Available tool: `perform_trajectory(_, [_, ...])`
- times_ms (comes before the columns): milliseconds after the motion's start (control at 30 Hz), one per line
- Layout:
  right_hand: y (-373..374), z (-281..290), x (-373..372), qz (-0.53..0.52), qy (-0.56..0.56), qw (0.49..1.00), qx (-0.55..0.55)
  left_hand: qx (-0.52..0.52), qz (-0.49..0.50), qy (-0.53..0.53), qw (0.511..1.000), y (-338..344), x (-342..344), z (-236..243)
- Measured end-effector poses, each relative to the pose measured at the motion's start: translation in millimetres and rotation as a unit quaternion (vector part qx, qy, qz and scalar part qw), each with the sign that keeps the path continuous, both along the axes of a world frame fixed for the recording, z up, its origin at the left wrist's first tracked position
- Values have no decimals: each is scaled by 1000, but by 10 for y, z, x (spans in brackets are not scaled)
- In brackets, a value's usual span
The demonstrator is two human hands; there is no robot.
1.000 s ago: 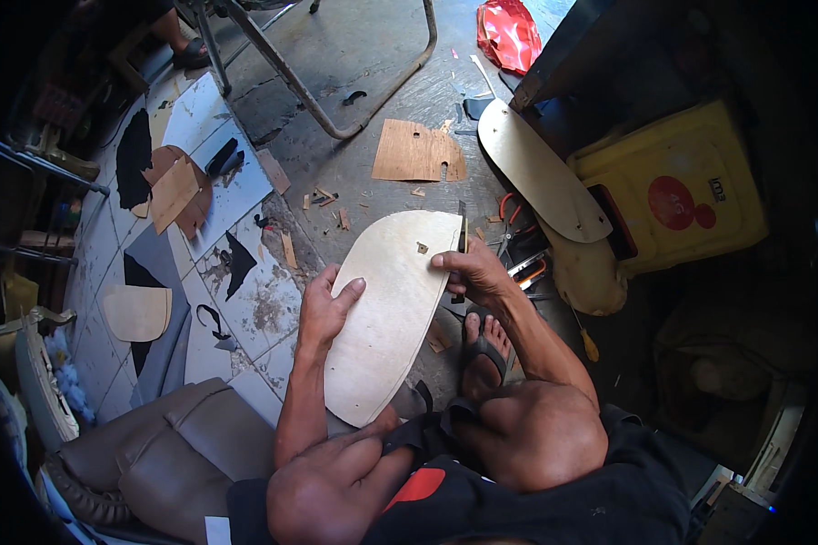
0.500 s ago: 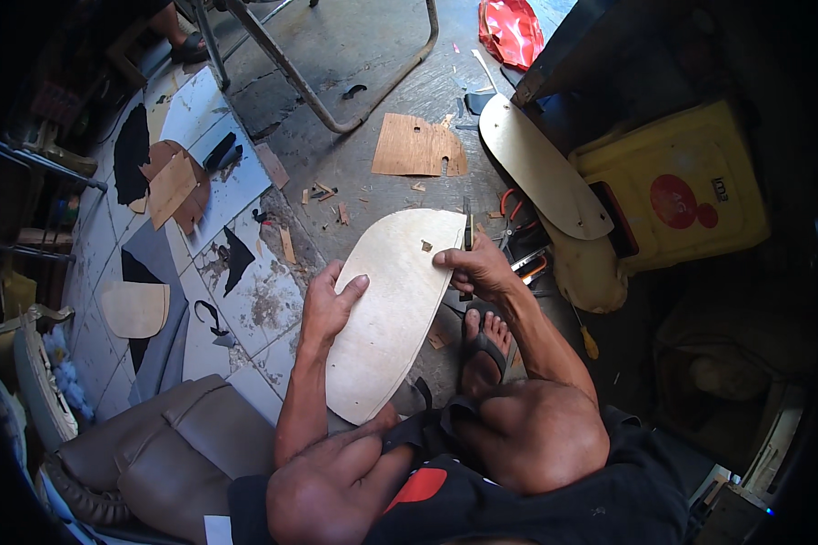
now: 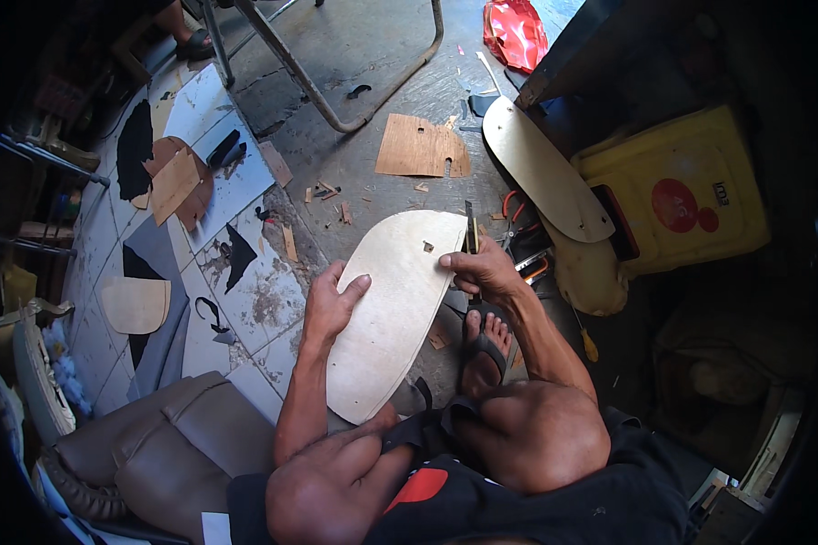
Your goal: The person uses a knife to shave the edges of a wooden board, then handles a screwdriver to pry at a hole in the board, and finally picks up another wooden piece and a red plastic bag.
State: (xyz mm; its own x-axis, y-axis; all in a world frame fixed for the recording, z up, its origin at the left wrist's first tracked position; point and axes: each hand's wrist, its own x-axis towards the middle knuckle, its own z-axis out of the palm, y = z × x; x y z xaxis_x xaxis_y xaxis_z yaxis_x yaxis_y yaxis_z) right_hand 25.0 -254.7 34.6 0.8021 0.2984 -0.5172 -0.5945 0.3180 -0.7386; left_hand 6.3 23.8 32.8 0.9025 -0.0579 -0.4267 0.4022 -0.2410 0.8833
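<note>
A pale plywood panel (image 3: 386, 309) with one rounded long edge lies tilted above my lap. It has a small hole near its upper right edge. My left hand (image 3: 329, 304) is closed on the panel's left edge, thumb on top and fingers underneath. At the right edge, my right hand (image 3: 483, 270) is closed round a thin cutter knife (image 3: 471, 232), which points away from me alongside the panel. That hand's thumb rests on the panel's face. Part of the knife is hidden by the fingers.
Another long pale panel (image 3: 541, 168) leans by a yellow plastic container (image 3: 691, 191). Orange-handled tools and a screwdriver (image 3: 589, 345) lie right of my foot. A brown wood piece (image 3: 421, 145), scraps and a metal chair frame (image 3: 364, 118) are ahead. Brown padded upholstery (image 3: 173, 454) sits left.
The hands and panel stay almost in place. My right hand and the knife have shifted very slightly; the whole view has moved a little.
</note>
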Motion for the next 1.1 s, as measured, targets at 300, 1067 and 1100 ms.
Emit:
perform_trajectory(300, [86,55,-18,-15,-3,1000,-27,22,-27,22,999,39,4,-42])
perform_trajectory(1067, [173,104,-41,-73,31,996,-42,52,-41,6,998,63,0,-226])
perform_trajectory(1100, [168,93,-45,-72,31,996,-49,53,-44,7,998,72,-2,-257])
